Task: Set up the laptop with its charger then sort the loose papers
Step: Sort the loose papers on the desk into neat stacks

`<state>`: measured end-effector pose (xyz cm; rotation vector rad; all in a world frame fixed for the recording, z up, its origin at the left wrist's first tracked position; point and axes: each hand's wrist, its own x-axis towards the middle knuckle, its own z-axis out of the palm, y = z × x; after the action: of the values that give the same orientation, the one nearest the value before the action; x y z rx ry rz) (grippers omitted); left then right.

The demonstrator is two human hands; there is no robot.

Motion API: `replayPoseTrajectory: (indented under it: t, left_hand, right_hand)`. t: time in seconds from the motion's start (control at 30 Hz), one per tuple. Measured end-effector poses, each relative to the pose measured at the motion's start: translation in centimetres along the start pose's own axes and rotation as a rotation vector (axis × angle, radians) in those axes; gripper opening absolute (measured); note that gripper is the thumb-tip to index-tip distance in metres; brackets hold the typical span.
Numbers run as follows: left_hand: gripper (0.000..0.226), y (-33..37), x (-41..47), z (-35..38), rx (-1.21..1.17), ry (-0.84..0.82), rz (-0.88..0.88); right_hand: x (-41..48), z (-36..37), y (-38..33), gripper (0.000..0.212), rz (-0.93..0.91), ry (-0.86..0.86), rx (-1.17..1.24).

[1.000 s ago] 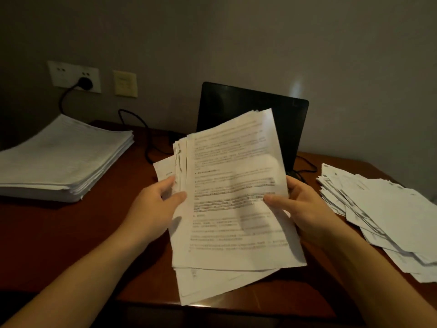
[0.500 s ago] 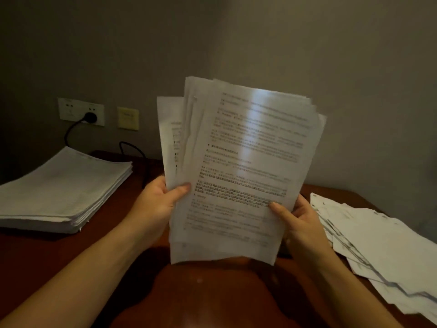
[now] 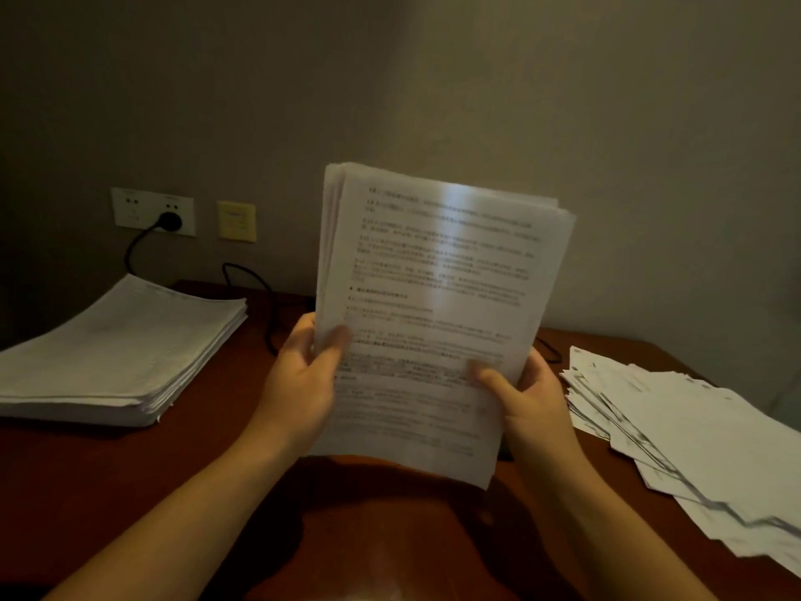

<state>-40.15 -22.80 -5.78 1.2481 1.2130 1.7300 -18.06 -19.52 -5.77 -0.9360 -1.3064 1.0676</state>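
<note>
Hands are holding a sheaf (image 3: 437,314) of printed papers upright above the near middle of the counter (image 3: 208,461), its bottom edge hanging clear of the wood and its top leaning slightly to the right. Left hand (image 3: 299,383) is gripping the sheaf's left edge, thumb lying across the front page and fingers hidden behind. Right hand (image 3: 531,396) is gripping the lower right edge in the same way, thumb on the front and fingers curling behind the sheets. Sheets are sitting nearly flush, with a few edges stepping out at the top left. Text on the front page is showing as blurred lines, and a bright streak of reflected light is running down its upper middle.

Stack (image 3: 117,353) of squared papers is lying flat at the counter's far left edge. Pile (image 3: 693,440) of loose papers is lying fanned and uneven along the right edge, reaching toward the near right corner. Plug (image 3: 170,220) is sitting in the wall socket (image 3: 151,210) above the far left corner, and its black cable (image 3: 255,288) is looping down onto the far edge of the counter beside the stack before passing behind the sheaf. Laptop is not showing; the sheaf is covering the far middle of the counter.
</note>
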Motion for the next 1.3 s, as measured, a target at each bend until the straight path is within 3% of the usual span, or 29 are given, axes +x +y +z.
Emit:
replayPoseTrajectory:
  t: [0.23,0.43,0.67,0.97,1.1,1.3]
  left_hand:
    - [0.024,-2.4,-1.8,-0.3,0.096,-0.102,0.013]
    - [0.069,-2.3,-0.4,-1.6,0.139,-0.049,0.072]
    - [0.071,-1.3,2.7,-6.0,0.169,0.020,-0.002]
    - [0.062,1.5,7.9,-15.4,0.217,-0.006,-0.317]
    - [0.069,1.6,10.2,-20.0,0.428,0.093,-0.340]
    - [0.083,0.9,12.2,-27.1,0.712,0.206,-0.330]
  right_hand:
    - [-0.7,0.3,2.2,0.035,-0.013,0.024,-0.125]
    - [0.5,1.1,1.4,0.030,-0.022,-0.061,-0.114]
    - [3.2,6.1,2.0,0.037,-0.110,-0.097,-0.120]
    - [7.1,16.2,3.0,0.030,0.089,-0.263,-0.072]
    - [8.2,20.8,3.4,0.028,0.252,-0.362,-0.022]
    - [9.1,27.2,4.8,0.048,0.280,-0.456,-0.052]
